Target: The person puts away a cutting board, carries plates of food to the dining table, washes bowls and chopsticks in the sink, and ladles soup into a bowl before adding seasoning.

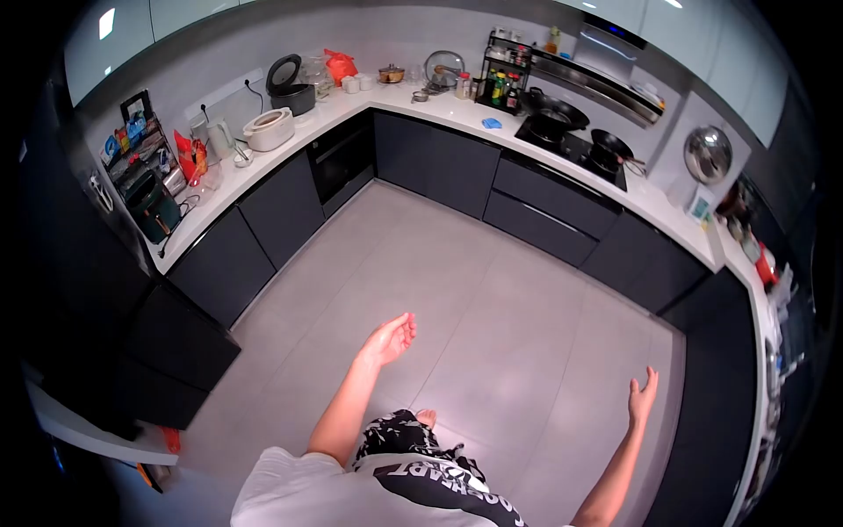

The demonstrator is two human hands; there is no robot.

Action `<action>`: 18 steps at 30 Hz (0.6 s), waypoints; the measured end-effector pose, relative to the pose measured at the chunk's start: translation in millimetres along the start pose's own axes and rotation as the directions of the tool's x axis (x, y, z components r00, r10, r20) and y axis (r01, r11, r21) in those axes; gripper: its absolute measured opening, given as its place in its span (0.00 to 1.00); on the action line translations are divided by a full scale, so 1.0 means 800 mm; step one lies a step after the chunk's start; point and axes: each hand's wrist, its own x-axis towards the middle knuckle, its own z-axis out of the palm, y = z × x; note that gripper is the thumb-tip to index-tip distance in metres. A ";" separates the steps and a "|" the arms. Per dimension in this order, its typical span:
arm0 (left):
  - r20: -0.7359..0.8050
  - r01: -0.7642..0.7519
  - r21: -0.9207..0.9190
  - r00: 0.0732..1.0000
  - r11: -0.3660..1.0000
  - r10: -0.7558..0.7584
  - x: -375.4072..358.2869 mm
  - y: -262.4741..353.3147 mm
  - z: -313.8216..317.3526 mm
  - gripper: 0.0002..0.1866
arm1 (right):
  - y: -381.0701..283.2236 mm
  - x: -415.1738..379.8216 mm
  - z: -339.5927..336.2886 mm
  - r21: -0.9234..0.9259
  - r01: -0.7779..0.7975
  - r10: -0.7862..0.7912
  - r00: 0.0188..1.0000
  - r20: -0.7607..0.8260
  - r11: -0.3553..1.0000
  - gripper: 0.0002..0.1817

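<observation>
Over the bare tiled floor, my left hand (391, 338) is held out in front of my body with its fingers loosely curled and nothing visible in them. Off to the right, my right hand (644, 397) hangs with its thumb and fingers apart, holding nothing. It is nearest the dark cabinets along the right wall. Neither hand touches anything. Both arms reach out from a white printed T-shirt (307, 492), above black-and-white patterned shorts (386, 432).
A white counter (351, 112) runs around the kitchen above dark cabinets (439, 156). On it stand a white rice cooker (269, 132), a black wok (562, 114) and a frying pan (610, 145) on the hob, a blue cloth (492, 124) and a spice rack (505, 75). Grey floor tiles (474, 290) lie between.
</observation>
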 end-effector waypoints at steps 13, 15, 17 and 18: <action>-0.006 0.013 0.098 1.000 0.995 -0.012 0.461 0.093 0.205 0.11 | -0.024 0.460 0.136 0.131 0.040 -0.022 0.990 -0.140 0.990 0.30; 0.001 -0.005 0.069 1.000 0.998 0.005 0.543 0.108 0.252 0.11 | -0.035 0.566 0.157 0.138 0.134 -0.105 0.974 -0.200 0.981 0.31; -0.005 -0.002 0.036 1.000 0.999 0.002 0.608 0.120 0.292 0.11 | -0.068 0.663 0.164 0.115 0.196 -0.168 0.961 -0.220 0.974 0.32; 0.012 -0.006 0.046 1.000 0.999 0.006 0.640 0.127 0.310 0.11 | -0.081 0.713 0.171 0.101 0.248 -0.217 0.945 -0.243 0.964 0.33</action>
